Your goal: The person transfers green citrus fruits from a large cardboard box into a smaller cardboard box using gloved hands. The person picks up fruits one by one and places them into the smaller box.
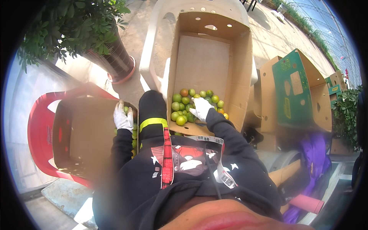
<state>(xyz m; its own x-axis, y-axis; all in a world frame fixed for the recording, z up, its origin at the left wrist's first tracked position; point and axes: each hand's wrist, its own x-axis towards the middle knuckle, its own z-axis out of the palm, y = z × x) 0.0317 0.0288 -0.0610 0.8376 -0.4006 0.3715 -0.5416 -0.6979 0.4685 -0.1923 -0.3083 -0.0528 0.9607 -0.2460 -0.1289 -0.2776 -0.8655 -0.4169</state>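
Note:
My right hand (202,109), in a white glove, reaches into a tall cardboard box (238,77) straight ahead. Its fingers rest among green tomatoes (180,120) gathered at the near end; a few are yellow or orange. Whether it grips one is hidden. To the left, my left hand (123,118), also gloved in white, is inside a second cardboard box (86,129), by its right wall. A green tomato (126,109) shows between its thumb and fingers, but a firm hold cannot be made out. More tomatoes (134,135) lie along that wall, partly covered by my forearm.
The front box stands on a white plastic chair (149,54), the left one on a red plastic chair (40,129). A potted plant (115,54) rises at the upper left. Green-printed cardboard boxes (293,89) stand at right, near purple fabric (314,155). Labels on ribbons (167,161) hang before me.

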